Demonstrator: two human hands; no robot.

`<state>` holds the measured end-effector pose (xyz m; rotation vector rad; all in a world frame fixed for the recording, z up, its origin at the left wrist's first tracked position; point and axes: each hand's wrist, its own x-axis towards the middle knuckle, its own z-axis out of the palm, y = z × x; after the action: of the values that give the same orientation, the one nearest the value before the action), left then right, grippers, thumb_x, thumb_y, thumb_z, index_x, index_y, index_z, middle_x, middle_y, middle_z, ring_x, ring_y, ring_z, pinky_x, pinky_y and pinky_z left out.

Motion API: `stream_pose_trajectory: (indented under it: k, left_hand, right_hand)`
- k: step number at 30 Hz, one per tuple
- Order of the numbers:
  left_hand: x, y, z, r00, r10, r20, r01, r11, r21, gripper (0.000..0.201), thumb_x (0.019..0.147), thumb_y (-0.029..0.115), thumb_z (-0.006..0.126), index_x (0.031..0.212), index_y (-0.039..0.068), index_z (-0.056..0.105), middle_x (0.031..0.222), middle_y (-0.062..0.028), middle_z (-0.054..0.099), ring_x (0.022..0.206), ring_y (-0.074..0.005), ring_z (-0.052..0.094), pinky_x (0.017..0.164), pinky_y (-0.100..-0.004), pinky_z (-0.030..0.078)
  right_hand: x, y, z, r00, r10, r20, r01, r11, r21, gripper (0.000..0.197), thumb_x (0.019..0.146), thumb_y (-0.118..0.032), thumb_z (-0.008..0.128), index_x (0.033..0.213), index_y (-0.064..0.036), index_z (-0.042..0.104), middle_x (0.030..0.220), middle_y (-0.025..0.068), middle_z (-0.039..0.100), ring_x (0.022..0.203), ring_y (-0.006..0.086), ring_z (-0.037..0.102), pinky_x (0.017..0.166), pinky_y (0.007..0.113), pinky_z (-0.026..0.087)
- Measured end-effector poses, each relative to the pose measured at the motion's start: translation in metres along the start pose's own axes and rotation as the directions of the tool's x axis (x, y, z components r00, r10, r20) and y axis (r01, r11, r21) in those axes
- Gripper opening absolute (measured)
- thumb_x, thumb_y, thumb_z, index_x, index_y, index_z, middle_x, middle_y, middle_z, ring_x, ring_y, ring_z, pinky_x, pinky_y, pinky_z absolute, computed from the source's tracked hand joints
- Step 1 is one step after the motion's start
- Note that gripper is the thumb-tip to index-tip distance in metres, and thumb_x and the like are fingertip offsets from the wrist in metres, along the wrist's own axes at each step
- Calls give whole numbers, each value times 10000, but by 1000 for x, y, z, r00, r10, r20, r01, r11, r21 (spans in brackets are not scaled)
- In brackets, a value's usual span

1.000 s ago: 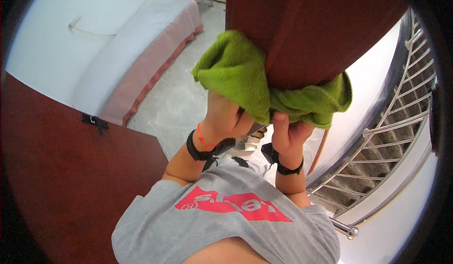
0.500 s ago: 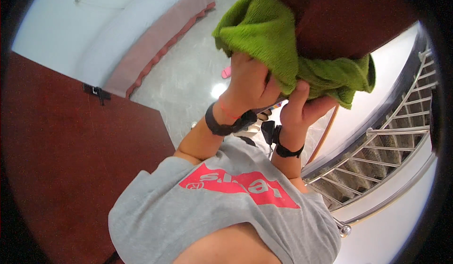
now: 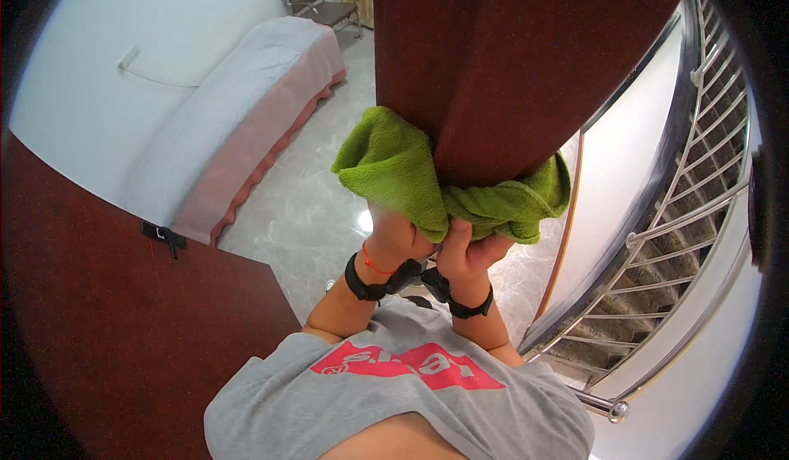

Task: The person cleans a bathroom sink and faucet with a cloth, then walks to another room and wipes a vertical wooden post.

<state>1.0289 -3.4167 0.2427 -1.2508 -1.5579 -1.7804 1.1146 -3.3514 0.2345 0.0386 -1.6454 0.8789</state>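
A green terry cloth (image 3: 394, 168) is pressed round the lower part of a dark red-brown wooden door frame (image 3: 493, 73). My left hand (image 3: 394, 238) grips the cloth on the left side, its fingertips hidden beneath the fabric. On the right, my right hand (image 3: 470, 254) is closed on the bunched part, thumb upward and fingers partly covered. The two hands are close together, wrists almost meeting. Each wrist wears a black strap with a small dark device, and a thin red cord circles my left one.
An open dark red door (image 3: 148, 312) with a black handle (image 3: 168, 236) stands at the left. Behind it are a bed (image 3: 246, 106) with a pink skirt and a brown chair (image 3: 316, 4). A metal stair railing (image 3: 657, 279) runs along the right above grey steps.
Both hands and the cloth now appear lower and slightly left in the view. The view has shifted, showing more of the frame and the chair. Both hands still grip the cloth.
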Motion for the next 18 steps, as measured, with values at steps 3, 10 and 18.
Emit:
stream_pose_trajectory:
  k: [3, 10, 18]
  left_hand:
    - [-4, -12, 2, 1000, 27, 13, -26, 998, -51, 529, 824, 318, 681, 1229, -13, 603, 1235, -202, 596, 1139, -428, 549, 993, -517, 408]
    - [-8, -14, 3, 998, 57, -25, -58, 997, -48, 599, 847, 345, 690, 1297, -26, 549, 1282, -195, 578, 1153, -408, 552, 1000, -514, 411]
    - [-11, -15, 1, 998, 62, -17, -63, 997, -49, 633, 883, 332, 655, 1358, -57, 503, 1358, -210, 553, 1247, -385, 527, 1076, -487, 375]
  right_hand:
    - [-4, 0, 8, 975, 128, -181, -114, 990, 86, 471, 843, -65, 631, 1288, 56, 538, 1327, 245, 549, 1282, 387, 491, 1145, 493, 279]
    - [3, -1, 3, 985, 33, -166, -57, 989, -138, 427, 815, -136, 684, 1200, 39, 617, 1341, 300, 523, 1305, 482, 439, 1144, 558, 230]
    - [6, 2, 10, 979, -25, -203, 29, 999, 17, 445, 882, -202, 632, 1240, 60, 590, 1329, 286, 532, 1296, 475, 448, 1136, 548, 249]
